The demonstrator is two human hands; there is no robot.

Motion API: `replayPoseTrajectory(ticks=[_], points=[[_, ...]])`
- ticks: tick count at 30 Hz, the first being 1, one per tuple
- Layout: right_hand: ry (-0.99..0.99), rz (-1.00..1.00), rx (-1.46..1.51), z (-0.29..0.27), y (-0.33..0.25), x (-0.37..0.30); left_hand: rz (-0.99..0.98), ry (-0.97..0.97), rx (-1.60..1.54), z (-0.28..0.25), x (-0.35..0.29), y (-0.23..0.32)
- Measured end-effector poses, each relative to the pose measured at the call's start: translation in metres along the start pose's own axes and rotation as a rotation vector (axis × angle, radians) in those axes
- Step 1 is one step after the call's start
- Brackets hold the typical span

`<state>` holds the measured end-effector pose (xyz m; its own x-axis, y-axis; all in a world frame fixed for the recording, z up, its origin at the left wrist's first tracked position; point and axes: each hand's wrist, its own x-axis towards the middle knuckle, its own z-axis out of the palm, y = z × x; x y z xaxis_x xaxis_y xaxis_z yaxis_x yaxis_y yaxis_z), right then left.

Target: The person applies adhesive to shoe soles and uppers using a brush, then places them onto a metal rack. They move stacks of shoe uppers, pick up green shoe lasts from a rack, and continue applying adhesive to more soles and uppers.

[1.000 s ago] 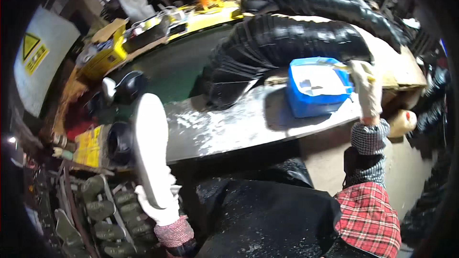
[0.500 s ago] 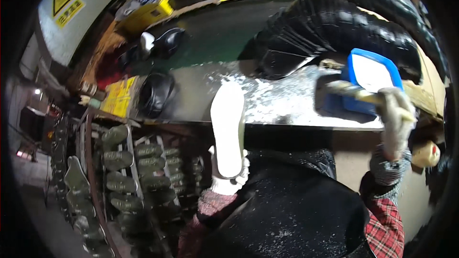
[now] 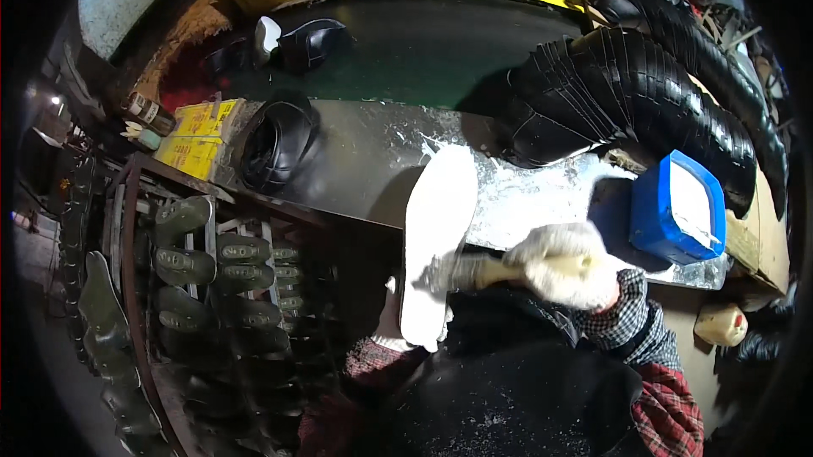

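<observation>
My left hand [image 3: 391,320], in a whitish glove, grips the heel end of a shoe last [image 3: 440,203] from beneath. The last's bright white sole face is turned up, its toe pointing away from me. In my gloved right hand [image 3: 563,264] is a brush [image 3: 484,272], held nearly level by its handle. Its bristles lie across the white face close to the heel, apparently touching it. On the right of the bench stands a blue tub [image 3: 650,210] with white stuff inside. My left fingers are mostly hidden under the last.
White smears cover the metal bench top [image 3: 356,144]. Black curved pieces lie stacked in a long row [image 3: 627,84] at right. A black rolled piece [image 3: 279,144] sits beside a yellow box [image 3: 199,131]. Green shoe lasts [image 3: 186,266] fill a rack at lower left. A pale jug [image 3: 720,324] stands at right.
My right hand has brought the brush from beside the blue tub leftward onto the white sole face. The last has shifted slightly right and tilted. The view has turned a little.
</observation>
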<state>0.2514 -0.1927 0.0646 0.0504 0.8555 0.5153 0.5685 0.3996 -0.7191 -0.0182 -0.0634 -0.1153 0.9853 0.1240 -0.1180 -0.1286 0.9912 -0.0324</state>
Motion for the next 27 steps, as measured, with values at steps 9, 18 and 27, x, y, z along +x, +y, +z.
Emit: replayPoseTrajectory(ticks=[9, 18, 27], points=[[-0.169, 0.186, -0.005, 0.005, -0.019, 0.047, 0.067, 0.129, -0.044, 0.051, 0.020, -0.008], [-0.157, 0.100, 0.237, 0.020, -0.037, -0.007, 0.270, 0.488, 0.005, 0.104, 0.028, -0.015], [-0.210, 0.330, 0.391, 0.022, -0.038, -0.011, -0.040, 0.177, -0.052, 0.071, 0.002, 0.007]])
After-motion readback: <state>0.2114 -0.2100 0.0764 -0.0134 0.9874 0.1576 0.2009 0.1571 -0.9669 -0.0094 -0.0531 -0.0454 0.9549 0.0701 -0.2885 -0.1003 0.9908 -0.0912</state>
